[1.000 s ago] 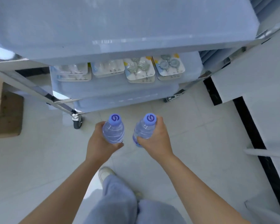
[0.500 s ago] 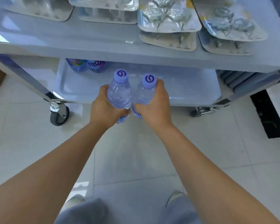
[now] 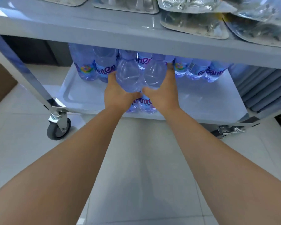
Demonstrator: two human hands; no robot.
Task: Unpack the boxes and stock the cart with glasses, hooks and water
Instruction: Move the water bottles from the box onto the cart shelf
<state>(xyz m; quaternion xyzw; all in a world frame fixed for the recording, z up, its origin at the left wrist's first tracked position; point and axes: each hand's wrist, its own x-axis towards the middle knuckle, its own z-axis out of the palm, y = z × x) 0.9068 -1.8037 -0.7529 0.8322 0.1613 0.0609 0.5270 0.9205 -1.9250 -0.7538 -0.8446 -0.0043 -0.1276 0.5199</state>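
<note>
Two clear water bottles stand side by side on the cart's bottom shelf [image 3: 201,101]. My left hand [image 3: 118,93] grips the left bottle [image 3: 128,77] and my right hand [image 3: 162,93] grips the right bottle [image 3: 155,73]. Their caps are hidden under the middle shelf [image 3: 104,28]. Behind them a row of several labelled water bottles [image 3: 199,69] lines the back of the bottom shelf. Blister packs of hooks [image 3: 193,21] and packed glasses [image 3: 126,5] lie on the middle shelf.
A cart leg and caster wheel [image 3: 58,127] stand at the left, another caster [image 3: 229,129] at the right. White tiled floor [image 3: 144,168] lies in front. A ribbed grey panel [image 3: 263,88] is beside the cart on the right.
I have crouched lower and closer. Both hands have carried the two bottles forward from in front of the cart onto the bottom shelf, under the middle shelf.
</note>
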